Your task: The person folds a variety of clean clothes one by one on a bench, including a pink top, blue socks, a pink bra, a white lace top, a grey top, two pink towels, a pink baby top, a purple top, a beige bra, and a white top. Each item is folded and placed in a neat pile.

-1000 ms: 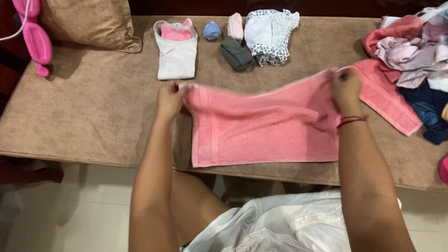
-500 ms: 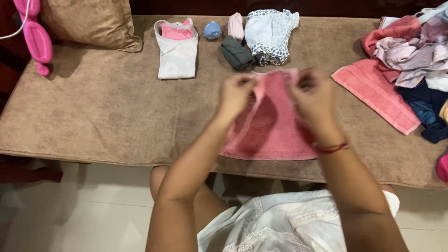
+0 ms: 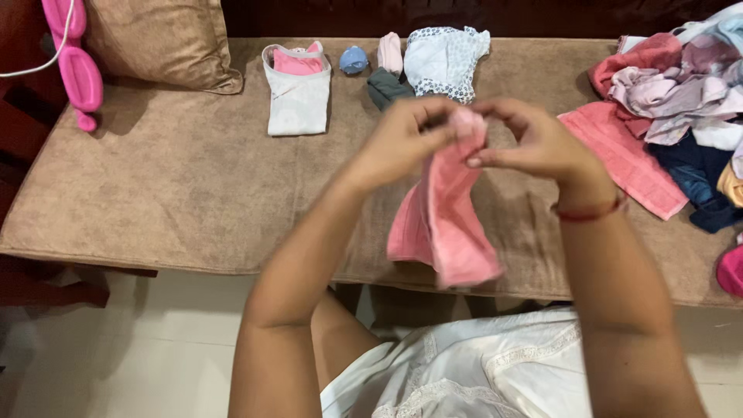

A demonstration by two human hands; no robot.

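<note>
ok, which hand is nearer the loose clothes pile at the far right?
Right. The right hand pinches the pink towel just left of the clothes pile; the left hand grips it farther left.

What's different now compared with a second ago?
The left hand and right hand came together, folding the pink towel, once spread wide, into a narrow hanging strip. Both grip its top. The folded clothes and laundry pile lie unchanged.

Pink towel (image 3: 445, 220) top corners hidden inside both hands, laundry heap (image 3: 689, 85) at 2 o'clock cut by right edge, dark rolled garment (image 3: 385, 85) partly behind left hand (image 3: 402, 143), pink object (image 3: 731, 269) at 4 o'clock cropped
</note>
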